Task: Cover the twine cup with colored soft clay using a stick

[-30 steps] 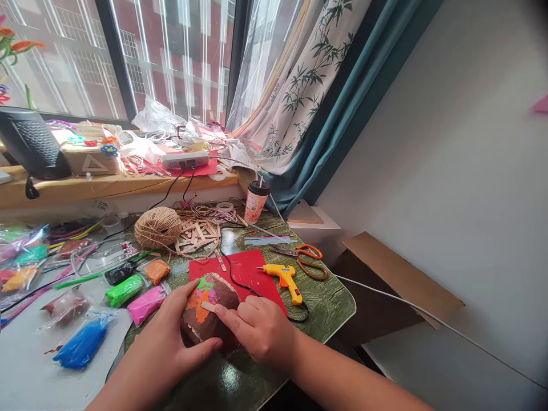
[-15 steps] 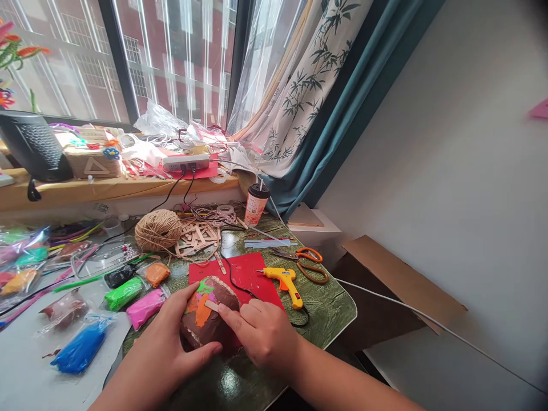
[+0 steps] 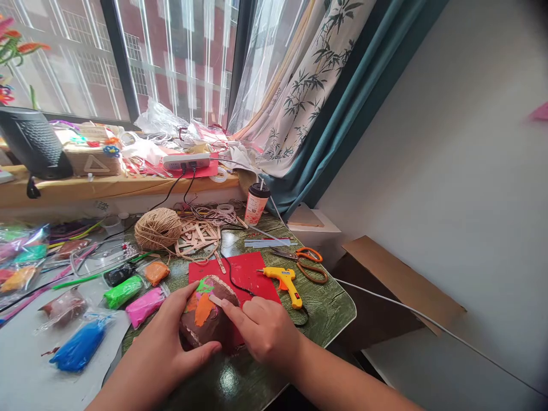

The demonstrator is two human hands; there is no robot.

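Observation:
A brown clay-covered object [image 3: 218, 326] with orange, green and pink clay patches on its upper face is gripped by my left hand [image 3: 171, 337], thumb along the near side and fingers at the far left. My right hand [image 3: 265, 337] pinches a small flat wooden stick [image 3: 216, 300], index finger pressed along it. Its tip rests on the clay at the upper edge of the orange patch [image 3: 204, 311]. Beneath and behind the object lies a red sheet [image 3: 252, 274]. The object's underside is hidden.
A yellow glue gun [image 3: 285, 282] and orange-handled scissors [image 3: 310, 264] lie to the right. Bagged clay, including a blue pack [image 3: 79, 345] and a pink pack [image 3: 145, 306], is at left. Behind are a twine ball [image 3: 158, 228], wooden sticks [image 3: 197, 237] and a lidded cup [image 3: 257, 205].
The stick's tip has moved slightly up and right over the clay, with my right hand shifting along. My left hand keeps its hold on the brown object.

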